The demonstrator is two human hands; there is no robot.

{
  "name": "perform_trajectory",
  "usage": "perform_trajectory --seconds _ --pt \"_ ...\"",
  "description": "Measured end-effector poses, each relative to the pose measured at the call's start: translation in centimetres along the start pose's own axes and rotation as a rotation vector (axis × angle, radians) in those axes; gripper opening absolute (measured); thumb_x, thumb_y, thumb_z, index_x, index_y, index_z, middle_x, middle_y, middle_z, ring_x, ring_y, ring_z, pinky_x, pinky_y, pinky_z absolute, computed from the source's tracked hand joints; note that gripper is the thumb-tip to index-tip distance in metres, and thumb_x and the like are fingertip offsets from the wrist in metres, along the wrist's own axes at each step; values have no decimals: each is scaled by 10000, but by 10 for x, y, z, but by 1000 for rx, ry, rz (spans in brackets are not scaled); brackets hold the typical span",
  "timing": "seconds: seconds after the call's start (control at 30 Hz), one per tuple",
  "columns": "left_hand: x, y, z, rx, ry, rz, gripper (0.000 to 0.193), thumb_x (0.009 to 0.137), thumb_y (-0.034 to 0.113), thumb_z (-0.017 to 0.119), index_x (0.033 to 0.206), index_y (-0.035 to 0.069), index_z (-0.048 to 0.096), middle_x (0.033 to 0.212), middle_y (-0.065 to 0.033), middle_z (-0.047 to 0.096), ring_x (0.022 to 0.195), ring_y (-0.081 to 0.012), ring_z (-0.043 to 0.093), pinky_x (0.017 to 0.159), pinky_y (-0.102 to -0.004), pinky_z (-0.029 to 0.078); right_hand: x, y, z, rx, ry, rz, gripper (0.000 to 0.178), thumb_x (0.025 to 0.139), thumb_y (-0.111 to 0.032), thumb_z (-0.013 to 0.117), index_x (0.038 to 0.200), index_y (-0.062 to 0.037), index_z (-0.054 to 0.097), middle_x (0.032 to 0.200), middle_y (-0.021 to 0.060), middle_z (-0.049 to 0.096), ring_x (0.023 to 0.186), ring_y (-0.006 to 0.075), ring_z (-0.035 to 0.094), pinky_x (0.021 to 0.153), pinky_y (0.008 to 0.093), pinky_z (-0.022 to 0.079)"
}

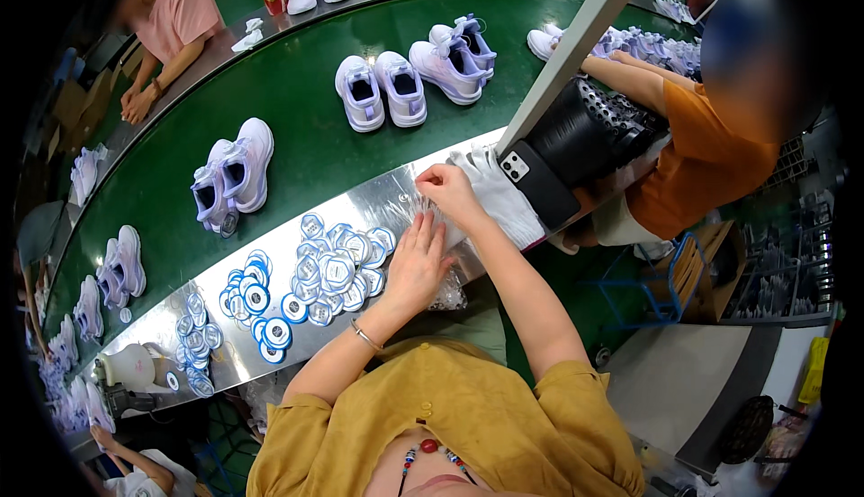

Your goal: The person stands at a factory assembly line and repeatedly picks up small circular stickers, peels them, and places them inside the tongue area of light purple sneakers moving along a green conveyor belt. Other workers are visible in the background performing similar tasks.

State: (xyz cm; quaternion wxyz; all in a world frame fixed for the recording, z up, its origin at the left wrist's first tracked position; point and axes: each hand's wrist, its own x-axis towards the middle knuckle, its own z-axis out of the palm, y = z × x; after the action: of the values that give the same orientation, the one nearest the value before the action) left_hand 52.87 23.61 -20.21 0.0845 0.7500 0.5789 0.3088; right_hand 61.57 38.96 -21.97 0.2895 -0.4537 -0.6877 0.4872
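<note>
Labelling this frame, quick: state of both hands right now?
Left hand: open, fingers extended, by the clear plastic strands.
Right hand: closed in a pinch; whether it holds anything can't be told.

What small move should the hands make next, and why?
Probably the right hand should ease one strand from the clear plastic strands: its thumb and forefinger come together beside them, while the left hand lies at their near side. Whether a strand is already pinched is too small to tell.

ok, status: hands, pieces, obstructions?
Left hand fingers extended, at clear plastic strands. Right hand fingertips together beside them, hold unclear. Round tags piled left of hands. White cloth close by right hand; nothing visibly blocking.
</note>
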Motion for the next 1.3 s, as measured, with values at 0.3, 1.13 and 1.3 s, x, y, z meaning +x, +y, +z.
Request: perform_trajectory --seconds 0.3,1.13,1.3 --pt "-2 -7 15 -57 -83 40 562 874 226 583 1299 -102 420 1395 -268 381 1316 -385 358 1082 -445 311 -1 -44 -10 674 440 -138 105 878 -93 646 926 0 646 836 50 649 803 79 570 722 210 459" --pt "65 -38 -50 -1163 241 -558 134 863 129 657 876 -4 665 753 -12 624 630 -61 505 567 -211 412 -54 -76 -10 457 -27 16 70 830 -54 676 855 12 675 745 10 629 655 63 532 602 202 417" --pt "76 -31 -25 -1137 254 -624 159 885 153 638 839 3 616 731 -2 588 592 -60 476 541 -206 403 -53 -60 -13 615 78 108 53 824 -47 670 807 3 663 703 0 607 619 53 500 562 200 387"
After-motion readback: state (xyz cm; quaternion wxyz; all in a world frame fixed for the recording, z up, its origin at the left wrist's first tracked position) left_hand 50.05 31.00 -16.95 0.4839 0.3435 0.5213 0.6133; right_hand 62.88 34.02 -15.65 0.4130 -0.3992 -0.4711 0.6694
